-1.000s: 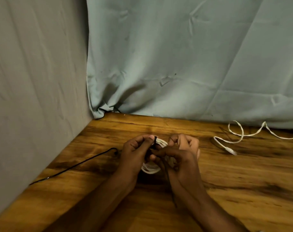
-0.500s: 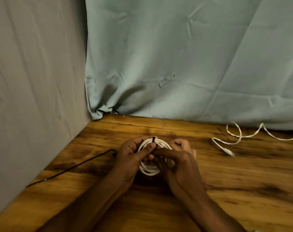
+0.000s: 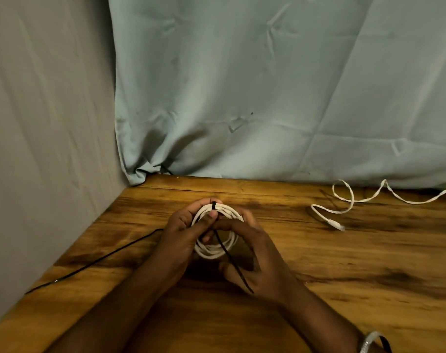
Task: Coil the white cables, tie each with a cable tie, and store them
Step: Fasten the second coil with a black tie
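A coiled white cable (image 3: pixel 213 250) is held upright over the wooden table (image 3: pixel 344 289), between both hands. My left hand (image 3: pixel 183 233) grips the coil's left side, thumb pressed near the top. A black cable tie (image 3: pixel 232 261) wraps the top of the coil, and its long tail runs down across my right hand (image 3: pixel 252 253), which pinches it at the coil. A second white cable (image 3: pixel 349 207) lies loose and uncoiled at the back right, its plug end toward me.
A thin black cable tie (image 3: pixel 97 261) lies on the table to the left, beside the grey cloth wall (image 3: pixel 43 149). A pale blue cloth (image 3: pixel 267 98) hangs along the table's back edge. A bracelet (image 3: pixel 369 342) shows on the right wrist.
The coil has turned to face me and now shows as a full ring. The tie's black tail has been drawn down through, lying across my right hand.
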Available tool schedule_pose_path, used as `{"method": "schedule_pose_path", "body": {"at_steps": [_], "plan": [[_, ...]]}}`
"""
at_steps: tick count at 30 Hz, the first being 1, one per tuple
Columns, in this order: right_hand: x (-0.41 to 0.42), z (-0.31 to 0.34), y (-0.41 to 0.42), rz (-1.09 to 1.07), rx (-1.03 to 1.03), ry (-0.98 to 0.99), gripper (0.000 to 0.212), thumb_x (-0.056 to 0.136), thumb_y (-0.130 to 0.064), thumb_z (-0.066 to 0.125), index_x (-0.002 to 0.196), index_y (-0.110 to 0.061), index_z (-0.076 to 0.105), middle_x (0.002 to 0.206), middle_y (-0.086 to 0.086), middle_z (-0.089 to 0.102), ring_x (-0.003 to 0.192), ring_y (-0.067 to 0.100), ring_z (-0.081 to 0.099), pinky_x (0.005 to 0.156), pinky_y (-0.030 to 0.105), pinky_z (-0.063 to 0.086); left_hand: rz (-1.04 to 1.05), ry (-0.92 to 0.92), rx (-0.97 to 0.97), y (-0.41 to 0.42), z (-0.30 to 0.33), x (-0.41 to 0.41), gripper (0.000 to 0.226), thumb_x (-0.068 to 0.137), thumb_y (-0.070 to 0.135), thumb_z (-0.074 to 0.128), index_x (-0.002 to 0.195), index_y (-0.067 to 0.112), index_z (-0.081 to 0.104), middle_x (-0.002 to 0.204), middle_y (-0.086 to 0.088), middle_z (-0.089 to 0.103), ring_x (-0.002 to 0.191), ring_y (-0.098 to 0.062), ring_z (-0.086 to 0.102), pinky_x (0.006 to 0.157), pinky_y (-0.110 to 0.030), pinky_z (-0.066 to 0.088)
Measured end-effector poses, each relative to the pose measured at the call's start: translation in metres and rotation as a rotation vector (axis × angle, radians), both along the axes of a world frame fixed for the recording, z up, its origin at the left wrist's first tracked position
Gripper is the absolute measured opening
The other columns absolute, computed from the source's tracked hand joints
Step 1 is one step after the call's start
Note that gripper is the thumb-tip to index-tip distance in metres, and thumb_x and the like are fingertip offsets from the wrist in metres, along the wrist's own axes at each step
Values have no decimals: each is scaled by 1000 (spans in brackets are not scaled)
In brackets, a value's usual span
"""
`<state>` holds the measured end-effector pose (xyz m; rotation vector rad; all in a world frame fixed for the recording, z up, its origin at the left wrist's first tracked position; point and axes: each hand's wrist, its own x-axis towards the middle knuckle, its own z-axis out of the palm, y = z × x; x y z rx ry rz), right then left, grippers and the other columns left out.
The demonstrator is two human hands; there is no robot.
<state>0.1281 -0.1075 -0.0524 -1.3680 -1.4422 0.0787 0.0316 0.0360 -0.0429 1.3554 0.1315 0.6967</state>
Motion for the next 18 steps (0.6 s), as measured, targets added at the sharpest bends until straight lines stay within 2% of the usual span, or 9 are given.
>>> {"method": "schedule_pose_path", "body": {"at_steps": [2,4,6,7,9,11,13,15,18], "plan": [[0,0,-2,54,4,56,59,76,-14,66,134,-8,57,137,12,53,129,26,58,102,44,54,46,6,18,4,1,0,31,88,20,62,117,11,66,68,3,64,53,-6,47,53,-21,44],[-1,0,-5,163,15,240,67,73,-10,65,136,-6,41,139,9,54,127,27,61,96,45,57,91,12,30,9,1,-2,32,87,22,62,118,13,66,68,4,65,58,-7,51,56,-21,46],[2,-4,-2,176,45,422,76,70,-13,64,139,-13,33,143,3,52,129,21,60,90,39,57,103,24,32,12,0,-4,31,85,24,64,115,17,69,84,-2,73,73,-15,65,64,-28,53],[5,-6,0,155,44,485,80,68,-15,63,142,-19,33,144,4,52,128,21,61,84,41,54,103,37,42,12,0,-5,31,84,25,65,114,19,70,95,-6,75,84,-19,69,70,-33,56],[8,-8,3,140,15,619,83,68,-12,59,147,-28,40,141,10,59,122,28,63,81,48,45,95,56,90,9,-1,-6,30,84,27,65,113,21,71,106,-11,74,95,-21,70,75,-36,56],[7,-4,1,154,-11,738,69,77,-13,49,145,-16,52,136,16,66,123,36,62,90,50,44,91,37,130,6,-1,-6,27,86,26,65,113,22,72,111,-16,71,98,-25,70,75,-35,57],[4,4,-3,140,-41,842,54,98,-38,39,132,-8,67,129,20,71,122,39,65,99,50,48,98,21,150,5,0,-7,26,88,26,66,112,24,72,117,-19,68,104,-31,69,80,-39,60],[3,8,-5,163,-106,982,83,103,-66,23,120,-4,76,120,27,73,113,38,69,101,47,51,84,26,190,3,1,-8,23,88,26,64,110,28,73,116,-15,69,106,-28,69,85,-39,60],[0,11,-4,95,-215,970,101,99,-74,12,91,-2,82,93,24,77,95,36,75,89,39,58,41,72,328,-5,0,-7,20,93,24,62,108,29,72,103,-8,72,95,-25,71,81,-35,59]]}}
